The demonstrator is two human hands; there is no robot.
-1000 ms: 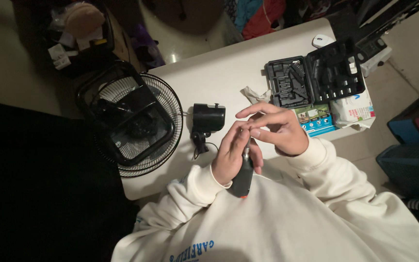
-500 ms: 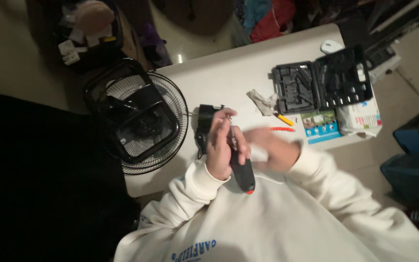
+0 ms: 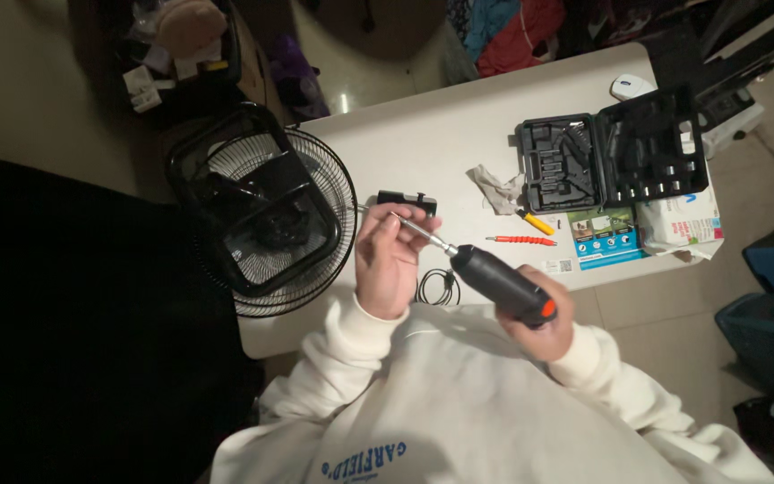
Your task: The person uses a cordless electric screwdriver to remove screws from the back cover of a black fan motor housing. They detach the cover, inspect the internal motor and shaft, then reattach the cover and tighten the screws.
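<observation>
My right hand (image 3: 541, 324) grips the black electric screwdriver (image 3: 500, 283) by its body, which has an orange button near my fingers. A thin metal extension shaft (image 3: 425, 231) sticks out of its front toward the upper left. My left hand (image 3: 389, 258) pinches the far end of that shaft between thumb and fingers. Just beyond my left hand a small black boxy part (image 3: 407, 202) lies on the white table (image 3: 432, 134). A coiled black cable (image 3: 437, 287) lies on the table under the tool.
A black fan with a wire grille (image 3: 262, 215) lies at the table's left end. An open black tool case (image 3: 611, 157) sits at the right, with an orange bit (image 3: 520, 240), a yellow-handled tool (image 3: 535, 221), a crumpled rag (image 3: 494, 188), a leaflet (image 3: 604, 237) and a wipes pack (image 3: 678, 224) around it.
My hands were bunched together on the tool; now they are apart. My right hand has moved down the body and the left holds the shaft tip.
</observation>
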